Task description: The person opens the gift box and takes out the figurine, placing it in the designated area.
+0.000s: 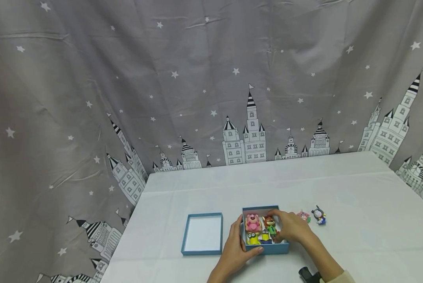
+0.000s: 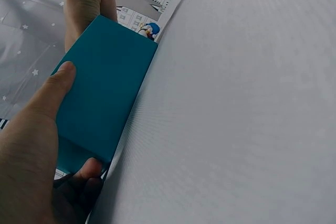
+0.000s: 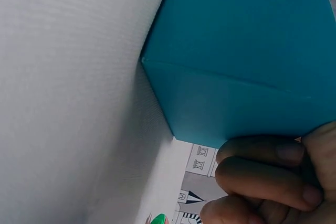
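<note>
A blue open box (image 1: 268, 249) stands on the table and holds several toy figures. Inside are a pink bear figure (image 1: 253, 224), a fox figure (image 1: 270, 224) in green and two yellow minion figures, one (image 1: 252, 238) at the left and one (image 1: 265, 236) beside it. My left hand (image 1: 234, 249) grips the box at its left side and front, thumb on the front wall. With index finger and thumb over the right wall, my right hand (image 1: 292, 227) pinches the fox figure at its top and bottom. Its other fingers (image 3: 262, 177) curl outside the box wall.
Left of the box lies a blue-rimmed lid (image 1: 202, 234), white inside up. A small pink figure (image 1: 304, 215) and a dark-and-white figure (image 1: 319, 215) lie beyond the right hand on the white table (image 1: 169, 204). A grey castle-print curtain (image 1: 197, 78) hangs behind.
</note>
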`<move>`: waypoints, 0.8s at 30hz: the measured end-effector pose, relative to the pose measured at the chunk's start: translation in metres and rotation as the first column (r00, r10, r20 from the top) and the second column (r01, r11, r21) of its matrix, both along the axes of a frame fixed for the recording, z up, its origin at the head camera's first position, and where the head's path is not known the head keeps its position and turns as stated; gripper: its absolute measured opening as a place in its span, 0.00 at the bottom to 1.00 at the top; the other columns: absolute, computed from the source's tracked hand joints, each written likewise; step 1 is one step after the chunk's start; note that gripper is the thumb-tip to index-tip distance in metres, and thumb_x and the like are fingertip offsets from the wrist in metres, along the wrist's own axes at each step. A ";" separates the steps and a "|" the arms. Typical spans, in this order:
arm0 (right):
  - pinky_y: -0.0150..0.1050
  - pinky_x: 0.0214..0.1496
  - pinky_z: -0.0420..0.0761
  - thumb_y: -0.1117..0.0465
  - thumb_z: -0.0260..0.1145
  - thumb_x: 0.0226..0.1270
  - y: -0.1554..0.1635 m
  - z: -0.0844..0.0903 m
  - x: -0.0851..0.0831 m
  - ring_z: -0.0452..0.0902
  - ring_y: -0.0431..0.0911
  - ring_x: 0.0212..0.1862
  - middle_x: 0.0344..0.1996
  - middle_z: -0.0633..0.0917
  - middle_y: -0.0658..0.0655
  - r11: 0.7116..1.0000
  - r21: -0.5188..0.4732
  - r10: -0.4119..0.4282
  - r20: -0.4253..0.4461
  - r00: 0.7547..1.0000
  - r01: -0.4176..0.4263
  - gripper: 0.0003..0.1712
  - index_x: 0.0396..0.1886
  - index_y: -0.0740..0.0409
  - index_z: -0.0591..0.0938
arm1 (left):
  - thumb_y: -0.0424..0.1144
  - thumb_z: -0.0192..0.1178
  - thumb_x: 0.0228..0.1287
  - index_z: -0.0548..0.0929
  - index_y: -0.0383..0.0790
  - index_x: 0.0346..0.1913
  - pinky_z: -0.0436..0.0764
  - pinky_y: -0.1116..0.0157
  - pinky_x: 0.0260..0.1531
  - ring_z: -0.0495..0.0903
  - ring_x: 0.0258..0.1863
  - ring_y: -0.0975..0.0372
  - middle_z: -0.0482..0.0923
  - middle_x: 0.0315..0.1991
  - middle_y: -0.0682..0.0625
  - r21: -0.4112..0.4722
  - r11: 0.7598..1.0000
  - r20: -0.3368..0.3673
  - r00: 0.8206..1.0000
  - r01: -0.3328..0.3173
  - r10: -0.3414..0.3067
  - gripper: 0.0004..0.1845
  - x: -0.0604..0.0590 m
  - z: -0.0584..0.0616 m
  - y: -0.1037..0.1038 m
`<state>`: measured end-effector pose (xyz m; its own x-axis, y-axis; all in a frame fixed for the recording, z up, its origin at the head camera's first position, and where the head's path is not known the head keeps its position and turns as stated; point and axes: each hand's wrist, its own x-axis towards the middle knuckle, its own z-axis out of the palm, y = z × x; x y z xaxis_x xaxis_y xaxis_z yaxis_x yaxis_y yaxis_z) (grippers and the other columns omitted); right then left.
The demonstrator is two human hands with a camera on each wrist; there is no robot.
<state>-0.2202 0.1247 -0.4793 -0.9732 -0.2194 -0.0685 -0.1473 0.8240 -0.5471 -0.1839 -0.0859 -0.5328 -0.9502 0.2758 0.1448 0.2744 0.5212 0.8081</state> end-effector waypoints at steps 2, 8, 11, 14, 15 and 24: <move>0.54 0.31 0.77 0.60 0.82 0.24 0.000 0.000 0.000 0.77 0.58 0.38 0.42 0.81 0.63 1.000 -0.002 -0.001 0.000 1.000 0.001 0.43 0.50 0.50 0.79 | 0.64 0.64 0.47 0.46 0.46 0.72 0.67 0.55 0.57 0.65 0.59 0.55 0.56 0.66 0.44 -0.002 1.000 -0.002 1.000 0.001 -0.001 0.55 0.000 0.000 0.000; 0.54 0.32 0.77 0.59 0.82 0.25 0.001 -0.002 -0.001 0.77 0.59 0.38 0.42 0.82 0.62 1.000 0.006 0.007 -0.004 1.000 -0.007 0.42 0.50 0.50 0.79 | 0.64 0.64 0.47 0.46 0.47 0.72 0.66 0.55 0.58 0.64 0.60 0.54 0.55 0.66 0.44 0.005 1.000 0.001 1.000 0.003 -0.003 0.55 0.000 -0.001 0.000; 0.54 0.33 0.77 0.59 0.82 0.25 0.001 -0.002 -0.001 0.77 0.59 0.38 0.42 0.82 0.62 1.000 0.022 0.014 -0.005 1.000 -0.014 0.42 0.51 0.51 0.79 | 0.64 0.64 0.47 0.46 0.47 0.72 0.65 0.54 0.58 0.63 0.62 0.53 0.55 0.66 0.45 0.009 1.000 0.004 1.000 0.003 -0.004 0.55 0.000 -0.001 -0.001; 0.54 0.33 0.78 0.58 0.82 0.25 0.000 -0.002 -0.001 0.78 0.58 0.38 0.42 0.82 0.62 0.999 0.039 0.015 -0.007 1.000 -0.015 0.43 0.51 0.53 0.79 | 0.64 0.64 0.47 0.46 0.46 0.72 0.65 0.54 0.58 0.63 0.62 0.53 0.55 0.66 0.45 0.007 1.000 0.002 1.000 0.005 -0.005 0.55 0.000 -0.001 -0.001; 0.54 0.33 0.78 0.58 0.82 0.25 0.000 -0.002 -0.001 0.78 0.58 0.38 0.42 0.82 0.63 0.999 0.043 0.015 -0.007 1.000 -0.014 0.43 0.52 0.53 0.79 | 0.64 0.64 0.47 0.46 0.46 0.72 0.65 0.54 0.58 0.63 0.62 0.54 0.55 0.66 0.45 0.006 1.000 0.001 1.000 0.005 -0.005 0.55 0.000 -0.001 -0.001; 0.52 0.31 0.78 0.57 0.82 0.25 -0.001 0.001 0.001 0.77 0.54 0.34 0.37 0.83 0.61 0.997 0.073 0.014 -0.019 1.000 -0.012 0.42 0.51 0.52 0.79 | 0.64 0.64 0.47 0.46 0.46 0.72 0.68 0.56 0.57 0.66 0.58 0.57 0.56 0.66 0.45 -0.001 1.000 -0.005 1.000 -0.001 0.001 0.55 0.000 -0.001 0.000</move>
